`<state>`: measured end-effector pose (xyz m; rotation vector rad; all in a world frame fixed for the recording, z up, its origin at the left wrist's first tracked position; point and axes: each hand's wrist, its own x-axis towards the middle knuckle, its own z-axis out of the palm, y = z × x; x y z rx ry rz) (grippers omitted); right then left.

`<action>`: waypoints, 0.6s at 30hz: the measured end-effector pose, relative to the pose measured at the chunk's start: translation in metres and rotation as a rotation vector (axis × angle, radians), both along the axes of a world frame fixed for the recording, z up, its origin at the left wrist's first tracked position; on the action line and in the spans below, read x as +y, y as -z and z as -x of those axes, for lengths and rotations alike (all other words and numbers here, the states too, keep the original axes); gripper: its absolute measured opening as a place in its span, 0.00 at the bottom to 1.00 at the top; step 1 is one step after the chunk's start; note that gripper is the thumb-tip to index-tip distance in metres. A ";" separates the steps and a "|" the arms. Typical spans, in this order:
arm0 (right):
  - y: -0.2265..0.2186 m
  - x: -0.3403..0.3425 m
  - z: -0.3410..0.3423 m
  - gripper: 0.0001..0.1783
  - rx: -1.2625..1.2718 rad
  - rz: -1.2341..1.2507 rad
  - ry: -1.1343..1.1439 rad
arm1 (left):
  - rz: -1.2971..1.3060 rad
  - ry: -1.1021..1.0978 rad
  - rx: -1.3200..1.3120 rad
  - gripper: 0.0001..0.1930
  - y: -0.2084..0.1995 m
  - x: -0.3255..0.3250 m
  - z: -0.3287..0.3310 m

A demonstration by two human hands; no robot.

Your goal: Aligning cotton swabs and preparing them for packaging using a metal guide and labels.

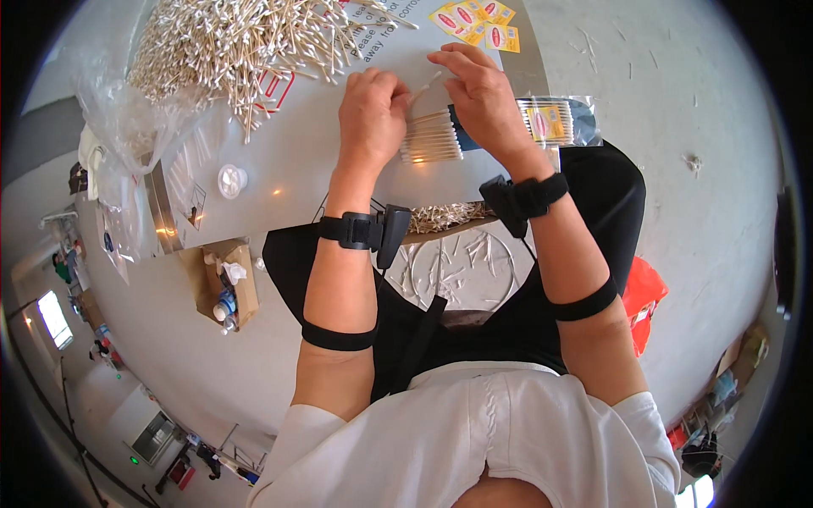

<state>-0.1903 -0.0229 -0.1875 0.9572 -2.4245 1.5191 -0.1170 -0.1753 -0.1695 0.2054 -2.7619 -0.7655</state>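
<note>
My left hand (371, 117) is closed in a pinch, its fingertips at the lower end of a single cotton swab (425, 87) that slants up to the right. My right hand (483, 103) is just across from it, thumb and forefinger apart and nothing visible between them. Below and between the hands lies a neat row of cotton swabs (430, 137) side by side on the table. A dark blue strip (465, 134) shows at the row's right end, partly hidden under my right hand. A black strap with a small device circles each wrist.
A large heap of loose cotton swabs (229, 51) covers the table's far left, beside clear plastic bags (127, 110). Yellow labels (474, 21) lie at the far edge. A clear-wrapped swab pack (555, 121) sits to the right. A small white round container (231, 180) stands left.
</note>
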 end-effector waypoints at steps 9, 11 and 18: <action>-0.010 0.005 -0.011 0.10 -0.171 -0.180 -0.068 | 0.041 0.022 -0.006 0.03 0.001 0.002 0.013; -0.008 0.009 -0.015 0.10 -0.210 -0.093 -0.004 | -0.061 -0.009 -0.013 0.04 0.002 0.001 0.008; 0.008 0.001 -0.022 0.17 -0.418 0.473 0.015 | -1.004 -0.203 0.426 0.22 0.017 0.016 -0.015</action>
